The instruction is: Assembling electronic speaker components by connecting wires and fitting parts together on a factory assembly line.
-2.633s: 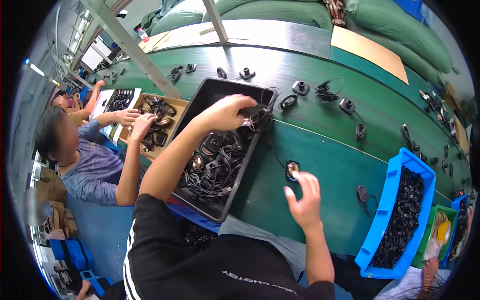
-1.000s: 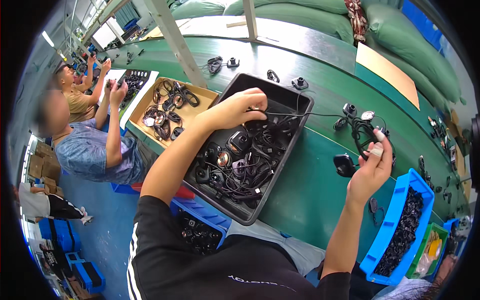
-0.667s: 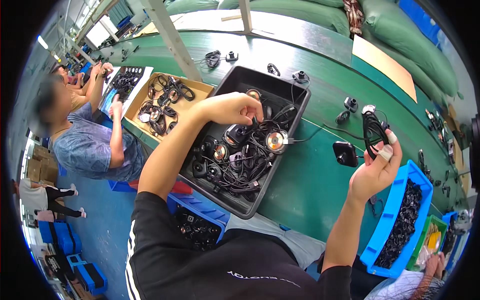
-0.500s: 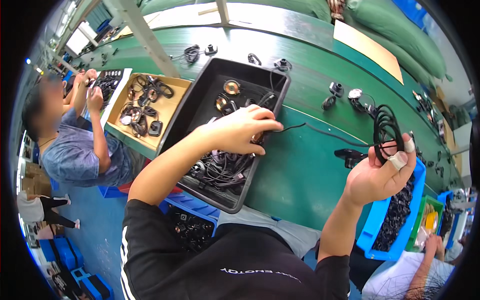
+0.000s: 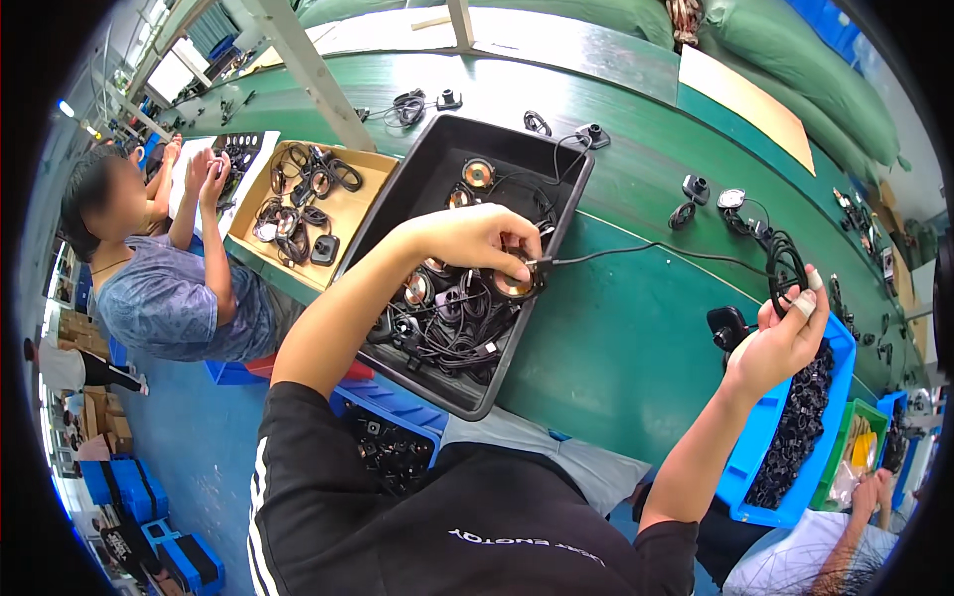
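My left hand [image 5: 479, 238] is over the right side of a black tray [image 5: 452, 399], its thumb and fingers closed on a round copper-faced disc [image 5: 513, 285]. From the disc's side a thin black cable [image 5: 651, 246] runs right across the green surface to my right hand [image 5: 778, 350]. That hand, with pale wraps on its fingertips, is closed on a coil of black cable [image 5: 785, 263]. Beside it hangs or rests a small black device with a rounded head [image 5: 727, 326]; I cannot tell which. Several more discs and tangled cables lie in the tray.
A tan box [image 5: 270, 246] of cabled parts stands left of the tray. Webcam-like devices [image 5: 696, 187] lie along the green conveyor [image 5: 626, 164]. A blue bin [image 5: 737, 475] of small black parts is at the right. Another person [image 5: 179, 288] works at the left.
The disc in my left hand now shows more plainly, near the tray's right wall. My right hand and the coil have turned and shifted slightly right. The whole view has shifted a little.
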`<state>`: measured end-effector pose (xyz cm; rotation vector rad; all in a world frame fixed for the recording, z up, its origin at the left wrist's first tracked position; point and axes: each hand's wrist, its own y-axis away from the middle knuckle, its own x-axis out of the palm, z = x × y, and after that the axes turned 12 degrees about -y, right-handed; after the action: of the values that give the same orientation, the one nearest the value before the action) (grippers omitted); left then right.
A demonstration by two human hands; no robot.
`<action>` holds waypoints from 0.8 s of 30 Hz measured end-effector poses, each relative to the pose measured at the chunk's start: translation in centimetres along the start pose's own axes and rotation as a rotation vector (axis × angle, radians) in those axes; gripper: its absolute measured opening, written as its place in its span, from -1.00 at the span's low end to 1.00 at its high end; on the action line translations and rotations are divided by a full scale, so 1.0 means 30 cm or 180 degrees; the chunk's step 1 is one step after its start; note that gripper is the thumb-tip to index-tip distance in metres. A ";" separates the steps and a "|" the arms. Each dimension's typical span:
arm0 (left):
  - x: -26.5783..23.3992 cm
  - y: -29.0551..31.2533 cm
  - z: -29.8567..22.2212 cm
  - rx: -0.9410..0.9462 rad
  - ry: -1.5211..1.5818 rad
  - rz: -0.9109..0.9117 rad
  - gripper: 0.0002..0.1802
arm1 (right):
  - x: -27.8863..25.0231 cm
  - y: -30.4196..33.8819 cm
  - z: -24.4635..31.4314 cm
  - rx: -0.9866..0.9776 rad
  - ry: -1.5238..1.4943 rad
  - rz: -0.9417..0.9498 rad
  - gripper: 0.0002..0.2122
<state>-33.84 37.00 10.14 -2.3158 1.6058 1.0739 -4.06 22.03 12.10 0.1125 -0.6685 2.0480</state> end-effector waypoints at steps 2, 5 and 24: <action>0.015 -0.007 0.013 0.0063 -0.0043 -0.0180 -0.83 | -0.009 0.007 -0.009 0.0044 0.0151 0.0032 -0.74; 0.058 -0.018 0.036 0.0246 -0.0165 -0.0739 -0.86 | -0.042 0.025 -0.012 0.0175 0.0597 0.0143 -0.74; 0.545 0.178 -0.379 0.0483 0.0493 -0.0891 -0.21 | -0.403 0.086 0.039 0.1590 0.0202 0.1517 -0.80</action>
<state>-30.01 16.75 10.04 -2.4750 1.3032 0.7036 0.25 11.14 7.99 0.1885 -0.1313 2.6341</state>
